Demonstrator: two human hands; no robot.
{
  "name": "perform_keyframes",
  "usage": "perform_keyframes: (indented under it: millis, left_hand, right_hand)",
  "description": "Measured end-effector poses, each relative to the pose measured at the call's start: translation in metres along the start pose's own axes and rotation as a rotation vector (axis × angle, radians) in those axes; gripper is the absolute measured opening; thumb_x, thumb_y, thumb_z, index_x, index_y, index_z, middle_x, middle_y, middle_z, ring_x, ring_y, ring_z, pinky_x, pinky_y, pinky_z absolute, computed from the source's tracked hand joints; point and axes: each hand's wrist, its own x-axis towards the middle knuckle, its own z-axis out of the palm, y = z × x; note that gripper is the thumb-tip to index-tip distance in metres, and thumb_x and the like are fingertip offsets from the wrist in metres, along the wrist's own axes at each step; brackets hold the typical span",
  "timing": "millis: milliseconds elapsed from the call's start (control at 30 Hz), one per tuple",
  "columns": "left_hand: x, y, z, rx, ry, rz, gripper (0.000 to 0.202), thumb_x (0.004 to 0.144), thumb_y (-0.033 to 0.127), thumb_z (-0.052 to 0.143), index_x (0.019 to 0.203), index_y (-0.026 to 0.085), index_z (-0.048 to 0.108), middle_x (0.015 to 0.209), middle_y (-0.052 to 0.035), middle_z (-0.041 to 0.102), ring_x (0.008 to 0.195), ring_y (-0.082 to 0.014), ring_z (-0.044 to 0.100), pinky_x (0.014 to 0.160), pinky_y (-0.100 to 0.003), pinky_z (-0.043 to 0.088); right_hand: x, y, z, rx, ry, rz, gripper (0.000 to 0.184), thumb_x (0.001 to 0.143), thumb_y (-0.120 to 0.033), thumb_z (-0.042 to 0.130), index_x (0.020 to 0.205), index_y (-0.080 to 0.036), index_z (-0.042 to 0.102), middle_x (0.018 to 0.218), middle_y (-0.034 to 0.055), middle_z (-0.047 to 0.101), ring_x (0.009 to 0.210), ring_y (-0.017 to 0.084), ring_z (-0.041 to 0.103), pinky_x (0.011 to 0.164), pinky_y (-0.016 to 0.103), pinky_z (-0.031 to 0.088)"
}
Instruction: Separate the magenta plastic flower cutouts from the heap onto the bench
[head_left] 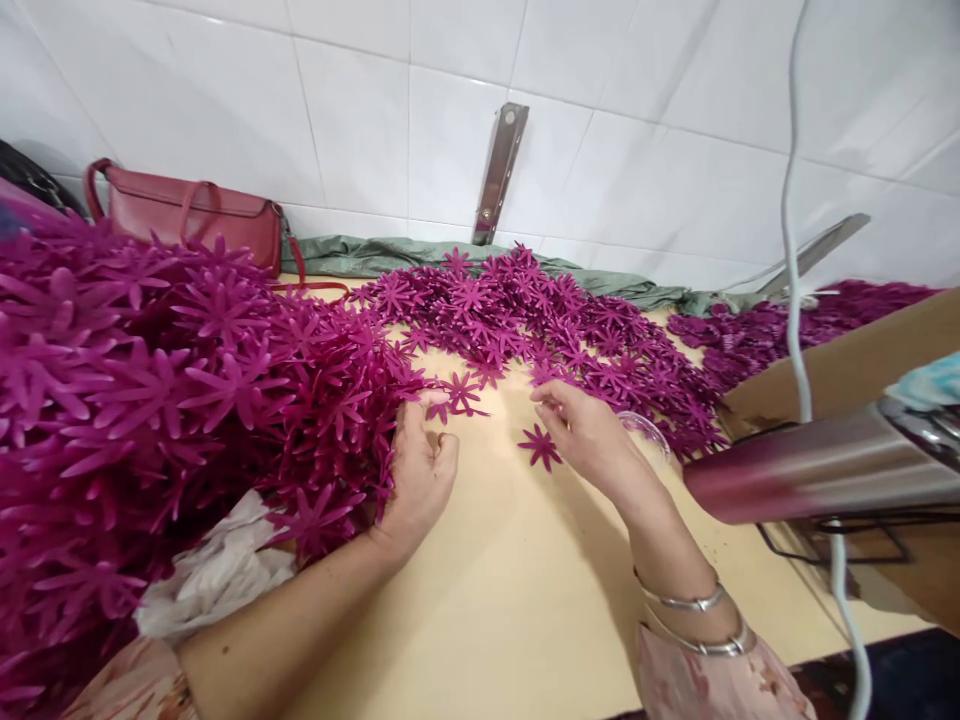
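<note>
My left hand [421, 470] lies against the right edge of a big heap of magenta fabric flower pieces [225, 390]. Its thumb stands apart from the curved fingers, and the hand looks open. Just beyond its fingertips a few loose star-shaped flower pieces [460, 388] rest on the table. My right hand [585, 430] is over the table, thumb and fingers drawn together in a pinch; anything between them is too small to make out. Below it, a single magenta flower piece [540, 447] sits apart on the pale tabletop [480, 580].
A second flower pile [517, 310] spreads along the back. A clear round container [645, 432] is right of my right hand. A metal flask-like cylinder [810, 465] and white cable [793, 220] stand at right. Left are crumpled white plastic [217, 570] and a red handbag [191, 215].
</note>
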Motion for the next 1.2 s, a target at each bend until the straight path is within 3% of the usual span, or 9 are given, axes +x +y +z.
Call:
perform_keyframes:
  millis: [100,200,367,567,700,800,900,1033,1200]
  left_hand:
    - [-0.002,0.010,-0.001,0.078,-0.034,0.122,0.043,0.083,-0.001,0.049,0.121,0.019,0.058,0.122,-0.0091,0.063,0.124,-0.0222,0.059,0.110,-0.039,0.047]
    - [-0.005,0.021,-0.002,0.095,-0.121,0.185,0.031,0.088,0.002,0.051,0.112,0.019,0.060,0.111,-0.0071,0.065,0.114,-0.0212,0.062,0.105,-0.038,0.049]
    - [-0.010,0.027,-0.002,-0.033,-0.296,0.174,0.014,0.098,0.013,0.054,0.110,0.020,0.059,0.102,-0.0045,0.067,0.097,-0.0165,0.066,0.087,-0.029,0.053]
    - [-0.011,0.023,-0.002,-0.111,-0.233,0.093,0.014,0.101,0.017,0.054,0.115,0.021,0.055,0.105,-0.0052,0.065,0.097,-0.0160,0.066,0.087,-0.029,0.054]
    - [-0.015,0.032,-0.004,-0.097,-0.318,0.297,0.012,0.100,0.016,0.055,0.110,0.020,0.058,0.100,-0.0051,0.066,0.090,-0.0165,0.064,0.080,-0.028,0.052]
    - [-0.019,0.036,-0.001,-0.102,-0.550,0.442,0.009,0.101,0.020,0.054,0.108,0.019,0.060,0.097,-0.0062,0.070,0.088,-0.0185,0.066,0.081,-0.031,0.054]
    - [-0.022,0.030,0.007,-0.078,-0.660,0.422,0.016,0.101,0.025,0.055,0.116,0.020,0.061,0.114,-0.0108,0.074,0.110,-0.0243,0.069,0.099,-0.039,0.055]
    - [-0.025,0.018,0.015,0.126,-0.600,0.280,0.030,0.095,0.019,0.059,0.125,0.022,0.060,0.131,-0.0119,0.071,0.135,-0.0301,0.060,0.121,-0.055,0.044]
    - [-0.027,0.012,0.017,0.318,-0.443,0.126,0.038,0.091,0.015,0.059,0.128,0.020,0.060,0.148,-0.0179,0.060,0.148,-0.0356,0.051,0.121,-0.061,0.044]
  right_hand:
    - [-0.013,-0.011,0.004,-0.288,-0.144,0.021,0.014,0.094,-0.010,0.053,0.099,-0.020,0.063,0.077,0.0035,0.064,0.064,0.019,0.055,0.064,0.032,0.032]
    - [-0.020,-0.028,0.018,-0.350,-0.186,-0.054,0.020,0.092,-0.002,0.050,0.097,-0.017,0.062,0.088,0.0077,0.063,0.071,0.020,0.055,0.066,0.032,0.034]
    - [-0.015,-0.042,0.034,-0.119,-0.185,-0.154,0.020,0.097,-0.005,0.049,0.098,-0.018,0.064,0.096,0.0078,0.063,0.087,0.021,0.059,0.077,0.031,0.042]
    - [-0.008,-0.034,0.047,0.323,-0.027,-0.105,0.023,0.092,-0.007,0.053,0.101,-0.022,0.068,0.099,0.0051,0.070,0.093,0.020,0.065,0.085,0.035,0.050]
    - [-0.002,-0.034,0.052,0.692,-0.084,-0.131,0.028,0.095,-0.027,0.064,0.123,-0.025,0.066,0.119,0.0058,0.072,0.102,0.020,0.069,0.090,0.036,0.055]
    - [0.005,-0.023,0.050,0.440,0.050,-0.138,0.029,0.099,-0.031,0.058,0.126,-0.025,0.065,0.124,0.0081,0.071,0.108,0.021,0.068,0.094,0.037,0.056]
    - [0.011,-0.003,0.049,0.007,0.222,-0.074,0.032,0.097,-0.021,0.052,0.127,-0.021,0.064,0.128,0.0139,0.066,0.120,0.027,0.061,0.103,0.045,0.051]
    - [0.018,0.015,0.055,-0.197,0.266,0.021,0.038,0.090,-0.012,0.054,0.125,-0.012,0.066,0.130,0.0245,0.058,0.124,0.040,0.050,0.107,0.063,0.039]
    - [0.031,0.005,0.060,-0.304,0.184,-0.002,0.034,0.093,-0.008,0.049,0.119,-0.014,0.070,0.112,0.0185,0.064,0.110,0.033,0.055,0.100,0.050,0.043]
